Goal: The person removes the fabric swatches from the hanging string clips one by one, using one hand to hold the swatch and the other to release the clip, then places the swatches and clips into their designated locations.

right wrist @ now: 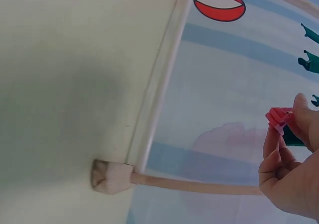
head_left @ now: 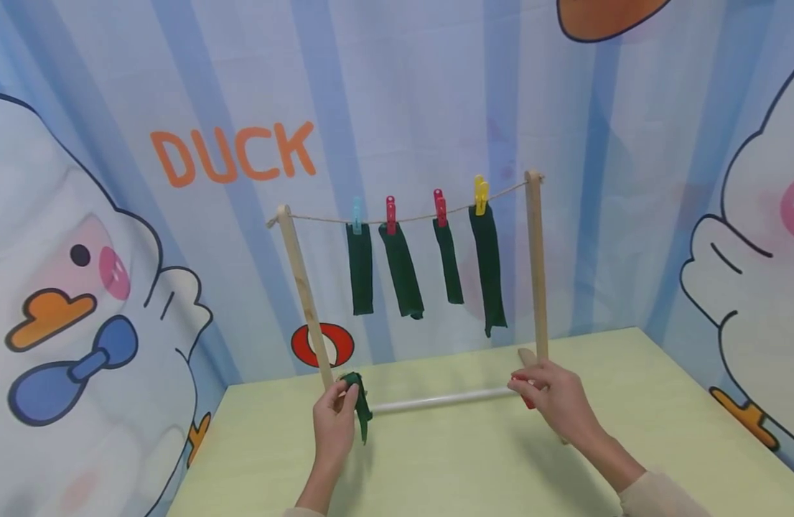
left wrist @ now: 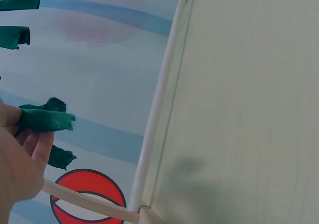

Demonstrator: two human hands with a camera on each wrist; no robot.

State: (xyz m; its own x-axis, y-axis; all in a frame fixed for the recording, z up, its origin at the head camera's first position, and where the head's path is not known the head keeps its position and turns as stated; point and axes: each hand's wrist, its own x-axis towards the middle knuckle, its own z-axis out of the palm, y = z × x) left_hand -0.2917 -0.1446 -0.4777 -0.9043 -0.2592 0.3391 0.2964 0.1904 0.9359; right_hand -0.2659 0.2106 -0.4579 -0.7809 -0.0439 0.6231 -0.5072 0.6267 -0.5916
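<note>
My left hand (head_left: 332, 425) pinches a dark green cloth strip (head_left: 362, 408) near the foot of the left wooden post. In the left wrist view, loose ends of that green cloth (left wrist: 49, 119) stick out past the fingers. Between thumb and fingers, my right hand (head_left: 563, 399) grips a red clothespin (right wrist: 279, 117) in front of the right post's lower part. Above both hands, several green cloth strips (head_left: 361, 276) hang from a thin cord (head_left: 321, 218). Holding them are a light blue clothespin (head_left: 357, 217), two red clothespins (head_left: 390, 215) and a yellow clothespin (head_left: 481, 196).
The cord runs between a left wooden post (head_left: 301, 287) and a right wooden post (head_left: 537, 273). A white rod (head_left: 438, 399) joins the posts low down, above a pale yellow table (head_left: 449, 459). Behind stands a blue striped curtain (head_left: 410, 93) with printed ducks.
</note>
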